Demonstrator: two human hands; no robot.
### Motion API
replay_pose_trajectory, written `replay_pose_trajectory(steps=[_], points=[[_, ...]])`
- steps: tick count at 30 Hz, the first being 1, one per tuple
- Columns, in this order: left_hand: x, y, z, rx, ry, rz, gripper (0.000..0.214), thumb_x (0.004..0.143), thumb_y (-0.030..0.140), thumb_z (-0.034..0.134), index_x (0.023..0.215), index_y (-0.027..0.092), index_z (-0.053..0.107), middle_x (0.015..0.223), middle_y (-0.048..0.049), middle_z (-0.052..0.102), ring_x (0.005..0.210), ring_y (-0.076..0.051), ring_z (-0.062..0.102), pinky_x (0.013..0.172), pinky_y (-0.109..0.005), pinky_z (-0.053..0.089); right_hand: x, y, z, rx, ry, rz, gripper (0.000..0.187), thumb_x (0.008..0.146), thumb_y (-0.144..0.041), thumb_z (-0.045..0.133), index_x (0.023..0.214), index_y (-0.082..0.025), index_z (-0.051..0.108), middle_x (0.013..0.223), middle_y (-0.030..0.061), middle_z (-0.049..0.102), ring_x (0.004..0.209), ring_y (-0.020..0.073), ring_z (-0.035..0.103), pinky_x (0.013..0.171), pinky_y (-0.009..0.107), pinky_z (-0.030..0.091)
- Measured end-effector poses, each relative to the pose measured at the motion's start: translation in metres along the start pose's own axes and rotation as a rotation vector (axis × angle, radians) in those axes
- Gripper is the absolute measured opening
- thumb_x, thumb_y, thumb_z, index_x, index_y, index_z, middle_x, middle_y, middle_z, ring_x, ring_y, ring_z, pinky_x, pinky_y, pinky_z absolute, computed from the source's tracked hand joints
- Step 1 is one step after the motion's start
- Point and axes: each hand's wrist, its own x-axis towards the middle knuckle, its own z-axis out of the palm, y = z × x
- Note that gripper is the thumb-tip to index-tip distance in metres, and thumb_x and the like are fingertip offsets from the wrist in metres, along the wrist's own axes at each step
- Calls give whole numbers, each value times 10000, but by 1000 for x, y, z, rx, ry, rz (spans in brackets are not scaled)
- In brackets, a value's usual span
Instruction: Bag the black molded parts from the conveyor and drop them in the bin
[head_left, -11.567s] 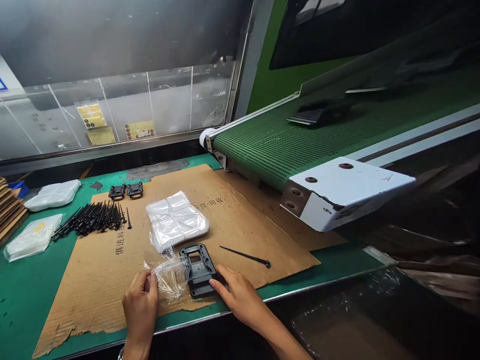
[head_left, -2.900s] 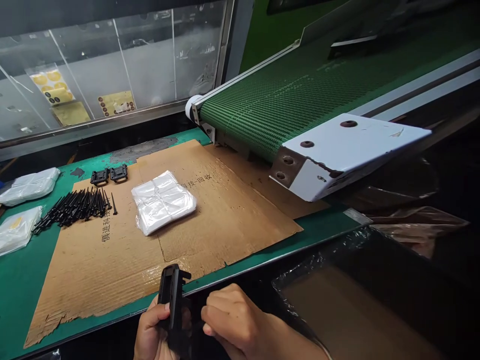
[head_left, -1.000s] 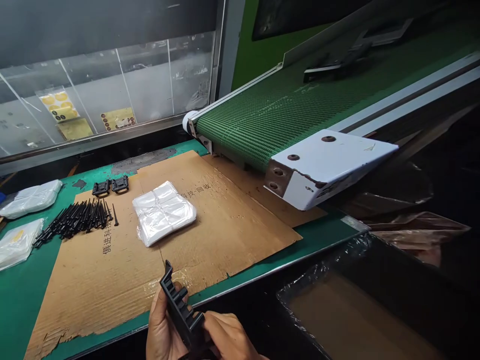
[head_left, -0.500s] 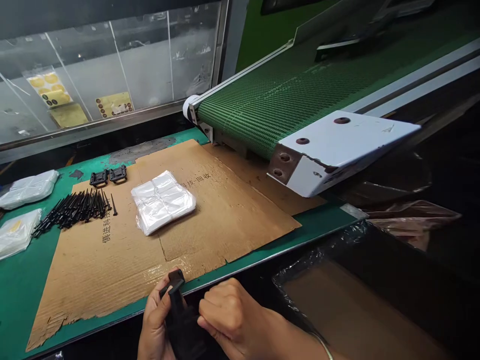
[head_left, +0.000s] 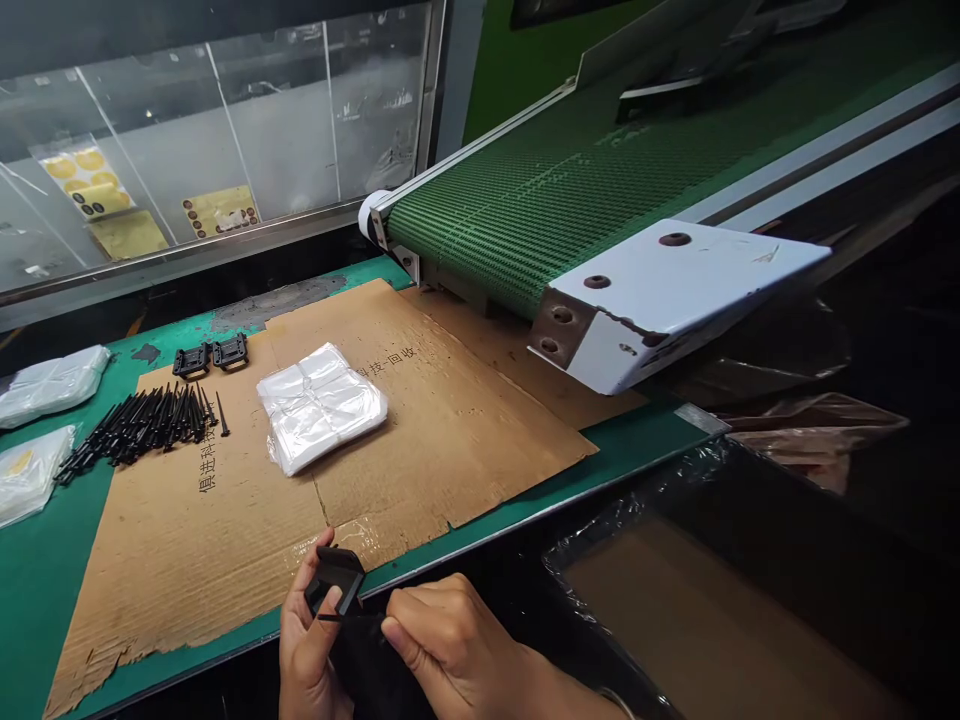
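- Left hand [head_left: 309,650] grips the black part [head_left: 343,575], thumb and fingers on either side.
- Part is in front of the cardboard [head_left: 487,450], by the front edge of the table [head_left: 30,590].
- Just changed: half a second ago we see the part more upright; now it's tipped, showing a broad flat face.
- New too: a thin dark strip [head_left: 346,617] runs from under the left thumb toward the right hand [head_left: 450,640].
- Right fingers curled in tight; whether they grip the strip, we can't tell.
- Our read: part being turned for close handwork, not yet set down.
- Unchanged: bag stack [head_left: 322,405], black rods [head_left: 154,425], two frames [head_left: 230,351] sit where they were, well apart from both hands.
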Motion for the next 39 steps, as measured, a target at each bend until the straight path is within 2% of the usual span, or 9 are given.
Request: replay_pose_trajectory(steps=[8,13,17,20,25,29,33,36,39], points=[[-2,-1,-16,-95,-100,-98,518,609,262,750,1105,249,597,644,20,589,538,-53,500,504,-128,383,3,11,1,-144,-7,43,327,905,-187,276,607,-190,409,499,-15,485,437,102,429,472,259,237],[7,-5,-30,-158,-565,-306,459,713,380,655,1143,248,564,521,43,486,393,-55,409,331,-134,301,12,30,-5,-225,37,136,352,915,-217,297,599,-188,449,481,-20,490,425,101,429,460,248,223],[15,-6,-37,-330,-770,-648,305,843,442,437,828,213,638,474,34,466,276,-40,339,218,-132,172,18,59,-19,-355,138,278,286,909,-203,321,767,-180,568,653,23,599,594,140,544,534,239,315],[17,-8,-37,-464,-835,-844,396,847,500,378,664,212,579,368,45,424,200,-45,288,179,-145,137,20,86,-29,-653,166,461,265,833,-102,395,981,-189,597,772,54,619,729,193,558,560,260,332],[13,-2,-22,-524,-746,-852,428,871,484,332,638,184,527,319,56,406,156,-13,213,172,-121,61,22,113,-33,-947,146,523,265,776,-57,441,937,-146,631,834,123,588,798,270,504,654,343,367],[8,11,-6,-328,-626,-911,496,853,550,297,544,201,468,272,70,332,135,-16,114,174,-158,-20,24,90,-27,-576,243,340,256,862,-144,388,1019,-116,587,936,144,585,876,267,494,750,389,398],[9,3,-10,-145,-500,-851,450,670,643,539,523,222,482,267,87,309,151,-10,66,218,-180,-51,35,40,-18,118,-8,152,244,918,-258,382,1045,-162,567,906,72,600,862,182,530,762,300,434],[19,-17,-25,-79,-563,-855,479,470,698,637,551,230,580,280,53,386,149,-44,166,222,-201,80,48,13,-14,293,-202,114,143,862,-242,489,940,-173,586,805,24,590,750,147,532,695,260,432],[30,-28,-39,-16,-623,-841,521,505,709,601,612,203,667,405,-51,569,226,-125,394,269,-267,297,58,4,-17,283,-198,114,94,818,-162,488,752,-164,555,686,-8,536,626,116,493,597,228,402]])
